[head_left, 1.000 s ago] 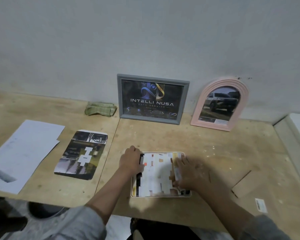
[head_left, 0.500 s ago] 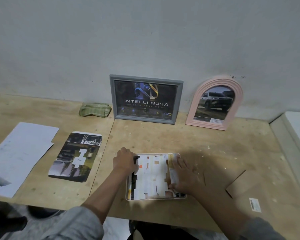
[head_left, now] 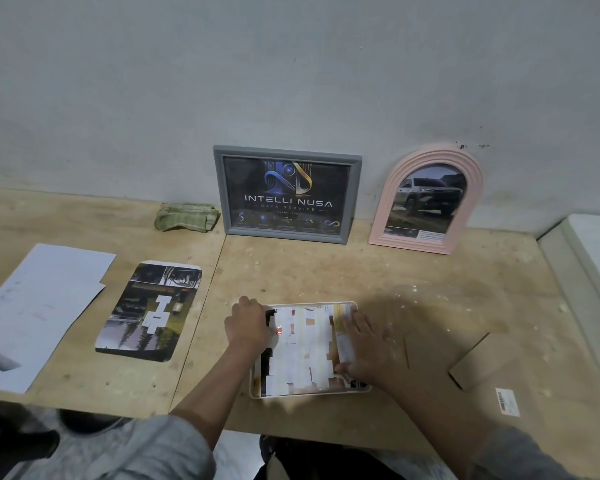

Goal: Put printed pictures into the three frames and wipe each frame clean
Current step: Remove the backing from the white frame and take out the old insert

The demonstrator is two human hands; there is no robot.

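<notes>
wooden table (head_left: 361,278): left hand (head_left: 248,323) curled on white frame (head_left: 309,394) edge; right hand (head_left: 368,348) flat, fingers spread, pressing picture (head_left: 302,351).

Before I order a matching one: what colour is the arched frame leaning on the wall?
Pale pink, the arched frame has a ridged border; head view.

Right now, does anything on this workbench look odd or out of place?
Mostly the white frame under both hands: its print is covered in pale patches, as if torn or taped. The loose print to its left has a similar white patch. A barcode sticker lies stray near the right edge.
</notes>
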